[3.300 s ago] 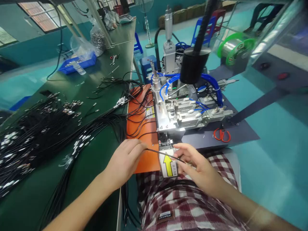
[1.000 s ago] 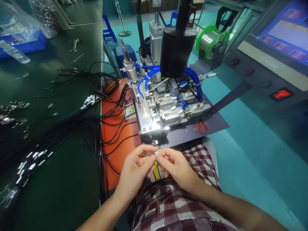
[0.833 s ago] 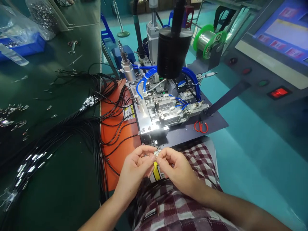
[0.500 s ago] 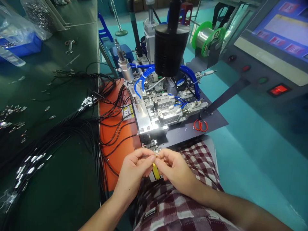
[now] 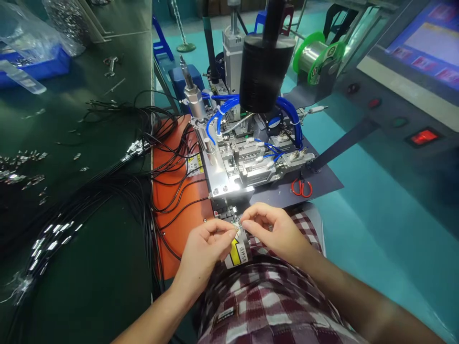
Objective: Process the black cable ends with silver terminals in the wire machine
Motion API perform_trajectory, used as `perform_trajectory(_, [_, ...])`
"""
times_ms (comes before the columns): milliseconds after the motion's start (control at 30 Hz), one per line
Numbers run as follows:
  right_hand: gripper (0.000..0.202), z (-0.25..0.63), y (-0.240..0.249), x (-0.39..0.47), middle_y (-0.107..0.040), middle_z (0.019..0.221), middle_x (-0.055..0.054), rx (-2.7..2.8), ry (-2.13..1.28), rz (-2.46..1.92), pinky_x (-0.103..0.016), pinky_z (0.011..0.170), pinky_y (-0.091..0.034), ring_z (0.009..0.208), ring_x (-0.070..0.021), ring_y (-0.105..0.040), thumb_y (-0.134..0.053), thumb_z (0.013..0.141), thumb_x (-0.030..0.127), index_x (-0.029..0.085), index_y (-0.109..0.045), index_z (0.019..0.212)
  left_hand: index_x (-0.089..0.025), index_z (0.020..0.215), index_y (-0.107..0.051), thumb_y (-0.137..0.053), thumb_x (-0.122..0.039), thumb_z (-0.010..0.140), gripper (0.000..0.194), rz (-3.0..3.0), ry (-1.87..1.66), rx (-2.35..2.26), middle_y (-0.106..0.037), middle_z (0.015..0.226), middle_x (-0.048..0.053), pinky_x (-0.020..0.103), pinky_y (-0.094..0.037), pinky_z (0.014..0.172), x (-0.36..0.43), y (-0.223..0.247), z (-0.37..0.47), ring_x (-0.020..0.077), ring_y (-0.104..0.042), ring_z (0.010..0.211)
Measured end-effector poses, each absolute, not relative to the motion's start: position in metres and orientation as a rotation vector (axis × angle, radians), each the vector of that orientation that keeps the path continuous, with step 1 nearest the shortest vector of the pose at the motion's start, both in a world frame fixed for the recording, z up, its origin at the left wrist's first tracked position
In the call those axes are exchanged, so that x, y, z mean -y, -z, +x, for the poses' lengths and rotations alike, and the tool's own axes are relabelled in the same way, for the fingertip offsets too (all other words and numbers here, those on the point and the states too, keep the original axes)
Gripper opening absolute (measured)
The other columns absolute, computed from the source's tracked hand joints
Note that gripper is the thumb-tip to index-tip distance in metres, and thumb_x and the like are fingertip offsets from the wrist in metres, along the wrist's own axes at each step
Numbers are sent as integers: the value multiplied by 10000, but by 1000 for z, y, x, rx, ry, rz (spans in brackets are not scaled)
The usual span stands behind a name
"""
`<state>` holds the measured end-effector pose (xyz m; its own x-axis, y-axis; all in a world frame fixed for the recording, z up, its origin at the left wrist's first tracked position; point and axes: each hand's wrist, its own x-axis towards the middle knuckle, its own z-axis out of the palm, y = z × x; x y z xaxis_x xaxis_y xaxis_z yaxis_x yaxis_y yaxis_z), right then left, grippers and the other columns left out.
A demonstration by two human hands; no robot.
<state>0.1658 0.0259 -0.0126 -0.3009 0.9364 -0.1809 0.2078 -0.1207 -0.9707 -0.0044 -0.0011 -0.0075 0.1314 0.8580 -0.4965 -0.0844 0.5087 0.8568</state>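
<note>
My left hand (image 5: 210,243) is closed in a pinch at the front of the machine. Fine pale wires (image 5: 239,226) stick out from its fingertips. On the other side, thumb and forefinger of my right hand (image 5: 274,231) meet at the ends of these wires, a small gap from the left fingers. Which strand each finger holds is too small to make out. Just behind the fingertips lies the small metal track (image 5: 225,210) of the machine, and below them a white and yellow label (image 5: 236,253) shows.
Black cables (image 5: 132,191) with shiny metal ends run over the dark table (image 5: 107,267) and orange plate (image 5: 168,191). The metal machine (image 5: 244,157) stands ahead. Red-handled scissors (image 5: 301,188) lie on its base. A solder wire spool (image 5: 317,55) and control panel (image 5: 401,95) are right.
My hands have drawn apart slightly; the right one has moved right and up, uncovering the wires and more of the label. The whole view has shifted a little.
</note>
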Motion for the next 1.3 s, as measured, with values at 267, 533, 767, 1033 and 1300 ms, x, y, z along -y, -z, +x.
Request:
perform_trajectory(267, [156,174,10,-42,-478,593,43,1393,-2022,-1152,-213,446,-272,480,-67,-368,-609,779,283,147,-588,706,-121,760,-654,-685,-294,755,176,834,-730,-1175,-394,461,-72,179,-205,438,0,4,-6,34,-316,435])
perform_trajectory(533, [100,181,15,-58,-566,733,-4,1712,-2071,-715,-225,583,-377,637,-94,-480,-611,805,204,117,-621,757,-111,692,-659,-780,-230,640,179,522,-473,-905,-532,537,-18,158,-187,360,-8,3,-14,7,-349,368])
perform_trajectory(767, [67,179,14,-53,-567,789,-17,2030,-1654,-530,-242,667,-419,711,-110,-497,-575,851,110,128,-621,805,-96,705,-657,-773,-189,633,165,407,-362,-788,-549,533,-9,139,-168,313,-10,10,-14,-3,-350,333])
perform_trajectory(1033, [85,180,6,-56,-568,823,-22,2174,-1545,-530,-239,682,-429,726,-111,-509,-548,877,98,132,-623,856,-127,684,-602,-737,-173,647,147,468,-448,-938,-569,518,-22,136,-157,293,-5,8,-8,-1,-338,300])
perform_trajectory(1300, [100,186,6,-43,-602,862,-45,2063,-1286,-752,-244,631,-445,724,-122,-546,-570,866,114,143,-646,925,-141,638,-538,-704,-179,662,173,533,-532,-1050,-549,490,-42,139,-158,302,-1,5,-4,5,-355,282])
